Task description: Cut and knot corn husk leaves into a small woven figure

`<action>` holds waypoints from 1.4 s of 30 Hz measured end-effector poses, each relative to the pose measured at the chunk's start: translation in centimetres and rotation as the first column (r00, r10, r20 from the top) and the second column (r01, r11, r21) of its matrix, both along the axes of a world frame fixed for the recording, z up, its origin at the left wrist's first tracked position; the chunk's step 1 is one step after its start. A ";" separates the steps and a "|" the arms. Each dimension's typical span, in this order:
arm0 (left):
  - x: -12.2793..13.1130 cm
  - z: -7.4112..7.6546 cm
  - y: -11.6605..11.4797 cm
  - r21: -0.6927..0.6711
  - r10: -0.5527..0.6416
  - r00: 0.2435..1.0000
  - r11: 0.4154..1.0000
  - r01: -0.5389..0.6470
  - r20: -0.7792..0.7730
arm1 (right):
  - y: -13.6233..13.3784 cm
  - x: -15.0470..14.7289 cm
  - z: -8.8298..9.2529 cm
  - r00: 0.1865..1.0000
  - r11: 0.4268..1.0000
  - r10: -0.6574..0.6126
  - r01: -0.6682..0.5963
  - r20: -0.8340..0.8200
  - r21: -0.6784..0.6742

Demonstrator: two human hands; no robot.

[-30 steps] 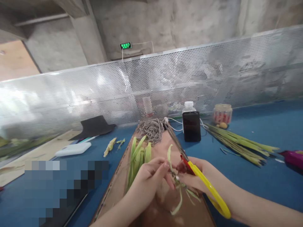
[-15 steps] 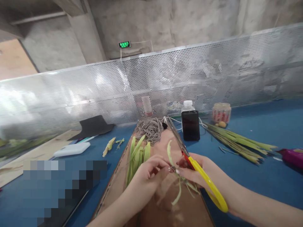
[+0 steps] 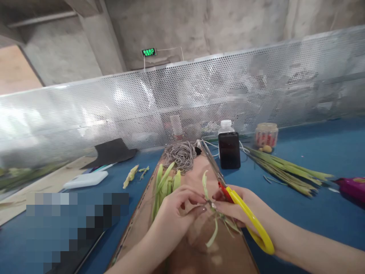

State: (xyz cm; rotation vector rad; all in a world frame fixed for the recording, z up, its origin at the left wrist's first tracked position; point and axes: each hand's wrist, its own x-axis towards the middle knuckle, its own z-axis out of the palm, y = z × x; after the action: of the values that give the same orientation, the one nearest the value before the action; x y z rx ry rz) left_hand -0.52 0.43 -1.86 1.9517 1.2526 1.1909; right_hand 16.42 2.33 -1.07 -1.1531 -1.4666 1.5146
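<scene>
My left hand [image 3: 178,209] and my right hand [image 3: 241,209] meet over a brown board [image 3: 196,251] and both pinch a thin pale green leaf strip [image 3: 205,186]. The strip curls up above my fingers and its loose ends hang below them. My right hand also holds yellow-handled scissors [image 3: 245,217], their blades pointing away towards the back of the board. A bunch of green leaves [image 3: 165,186] lies on the board just left of my left hand. A tangle of grey string [image 3: 182,154] sits at the board's far end.
On the blue table stand a black phone [image 3: 229,150] propped on a white-capped bottle, a small jar [image 3: 266,134], a bundle of long green stalks [image 3: 288,169], a magenta object [image 3: 352,187], a white case [image 3: 85,179], leaf scraps [image 3: 131,176]. A perforated metal screen [image 3: 114,110] closes the back.
My fingers have shifted a little on the strip, working it between both hands. The hands and scissors stay over the same spot on the board.
</scene>
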 end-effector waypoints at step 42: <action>-0.9 -0.1 -0.3 0.571 0.290 0.820 0.819 0.054 -0.494 | 0.5 0.0 -0.8 0.999 0.997 0.029 -0.031 0.019 0.067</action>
State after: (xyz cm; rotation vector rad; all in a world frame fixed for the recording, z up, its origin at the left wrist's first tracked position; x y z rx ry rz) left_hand -1.41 0.09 -1.99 2.8683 1.4335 1.1769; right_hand 16.45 2.82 -1.83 -1.1119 -1.5416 1.4668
